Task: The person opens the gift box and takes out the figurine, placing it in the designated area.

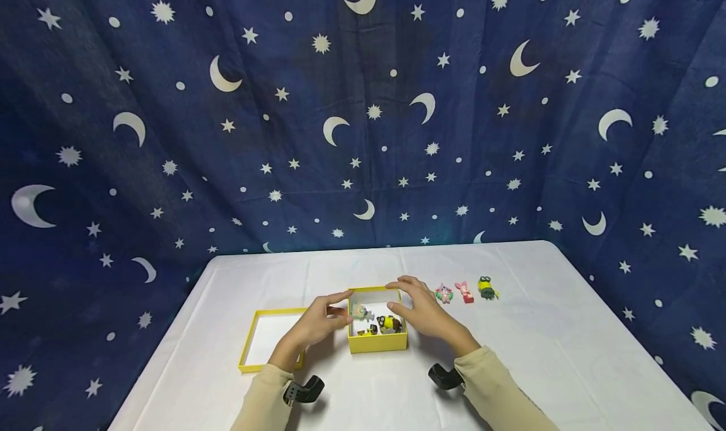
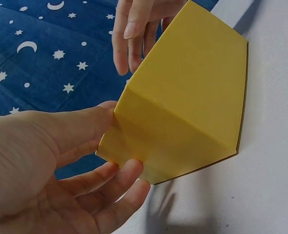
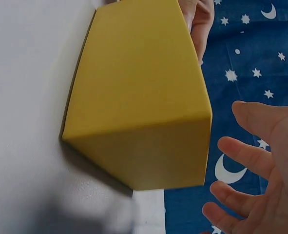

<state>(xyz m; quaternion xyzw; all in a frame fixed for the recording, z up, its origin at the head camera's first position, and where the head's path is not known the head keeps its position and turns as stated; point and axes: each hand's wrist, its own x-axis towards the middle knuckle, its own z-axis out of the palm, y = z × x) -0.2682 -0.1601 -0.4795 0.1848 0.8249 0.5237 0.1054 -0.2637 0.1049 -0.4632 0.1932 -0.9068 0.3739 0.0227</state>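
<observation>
An open yellow box point(image 1: 377, 344) with a white inside stands on the table. In it lie a pale green and grey figurine point(image 1: 360, 312), a yellow and brown figurine point(image 1: 390, 323) and a small yellow and black figurine point(image 1: 370, 331). My left hand point(image 1: 319, 321) holds the box's left wall, thumb at the rim and other fingertips against the outside. At the right side my right hand point(image 1: 422, 308) is spread, its thumb over the opening. In the right wrist view, the right fingers point(image 3: 241, 148) stand apart from the box point(image 3: 139, 73).
The yellow-rimmed lid point(image 1: 272, 336), white inside, lies left of the box. Beyond the right hand are a pink and green figurine point(image 1: 444, 293), a pink rabbit figurine point(image 1: 465, 292) and a yellow and green figurine point(image 1: 486, 287). A starry blue curtain point(image 1: 363, 135) hangs behind the white table point(image 1: 539, 343).
</observation>
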